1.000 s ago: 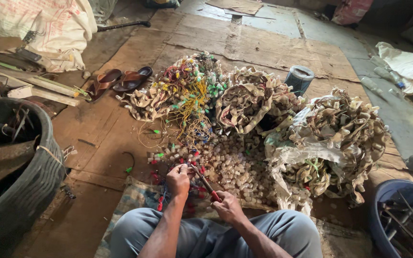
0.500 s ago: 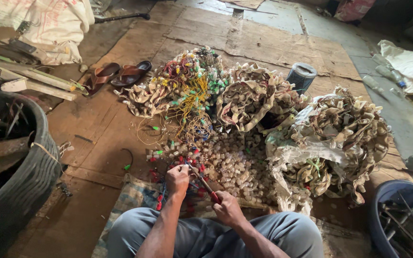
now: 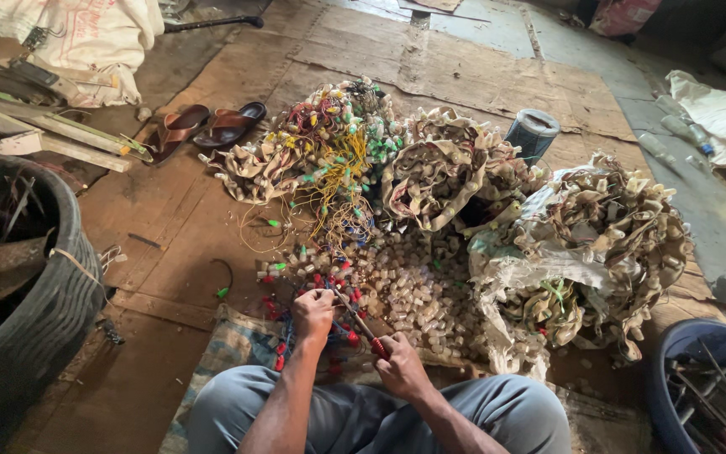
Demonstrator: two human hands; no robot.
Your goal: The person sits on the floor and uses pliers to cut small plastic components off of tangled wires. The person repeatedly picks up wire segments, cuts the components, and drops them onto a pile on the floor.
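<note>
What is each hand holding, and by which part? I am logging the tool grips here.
The right hand holds a red-handled cutting tool by its handles. The left hand pinches something small among the wired pieces; its grip point cannot be told.

Seated on a mat (image 3: 237,340) before a heap of small sockets (image 3: 405,290); behind that, wire bundles (image 3: 329,151) left, sacks (image 3: 607,235) right, a can (image 3: 533,134) between. Sandals (image 3: 207,128) far left, tub (image 3: 18,303) at left, basin (image 3: 699,387) at right.
</note>
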